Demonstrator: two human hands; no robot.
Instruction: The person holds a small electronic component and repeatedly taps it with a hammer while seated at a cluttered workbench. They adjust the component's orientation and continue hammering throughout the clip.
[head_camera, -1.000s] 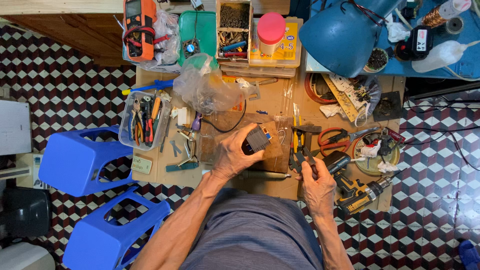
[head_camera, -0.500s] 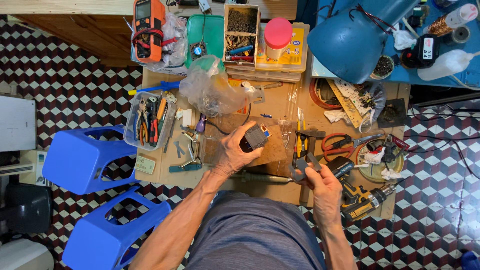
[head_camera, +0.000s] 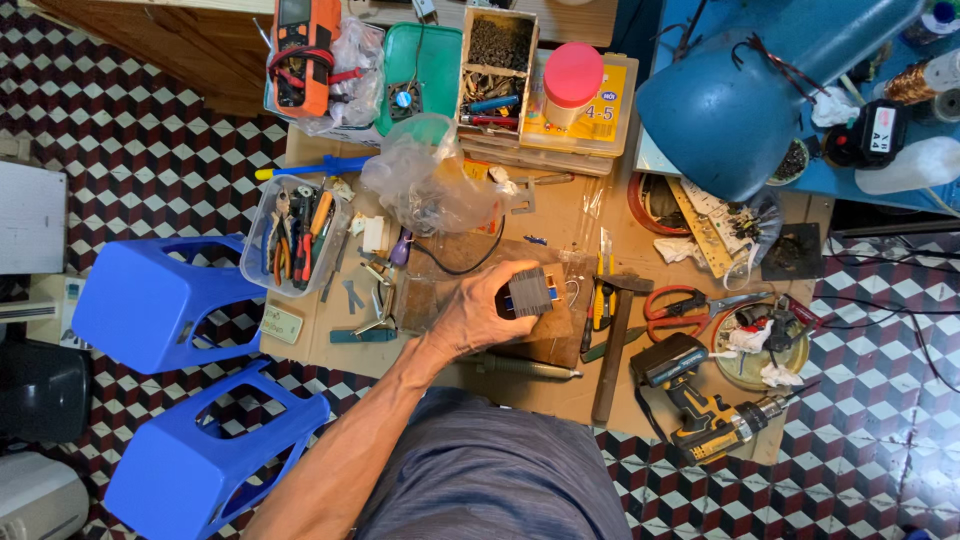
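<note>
**Transformer block in my left hand**

Fingers of my left hand wrap a small dark transformer block, holding it just above the brown work board. Right of my hand lie a hammer and red-handled scissors; further right, a cordless drill. My right hand is out of sight.

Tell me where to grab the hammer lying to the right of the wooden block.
Probably the hammer is best taken mid-handle, coming straight down from above. It lies flat on the table, head far, handle end near and bare. Pliers crowd the head on its left; the drill lies right of the handle.
</note>
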